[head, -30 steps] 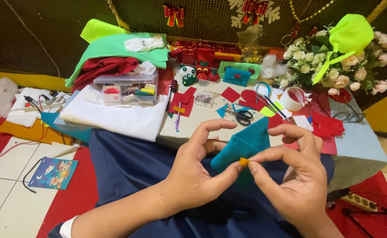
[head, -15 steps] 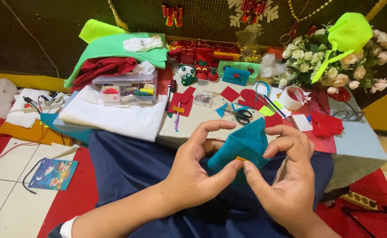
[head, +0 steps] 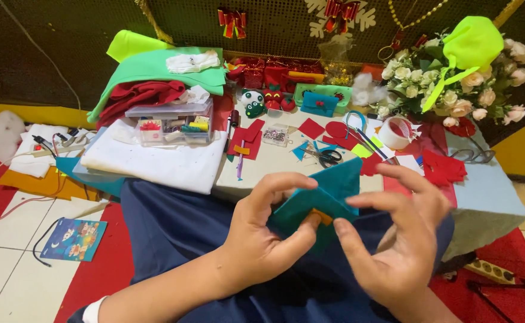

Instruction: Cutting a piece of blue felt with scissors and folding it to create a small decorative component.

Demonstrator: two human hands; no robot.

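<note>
Together, both hands' fingers (head: 301,230) pinch teal felt (head: 325,200) near a clear plastic box (head: 170,122).

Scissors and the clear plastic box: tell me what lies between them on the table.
In the head view, between the scissors and the clear plastic box lie red felt pieces, a small clear case of pins and a pen.

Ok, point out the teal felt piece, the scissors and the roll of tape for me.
teal felt piece (head: 334,185), head view, on its upper flap above the fingers.
scissors (head: 325,157), head view, on the dark handles.
roll of tape (head: 394,133), head view, on the white outer side of the roll.
</note>
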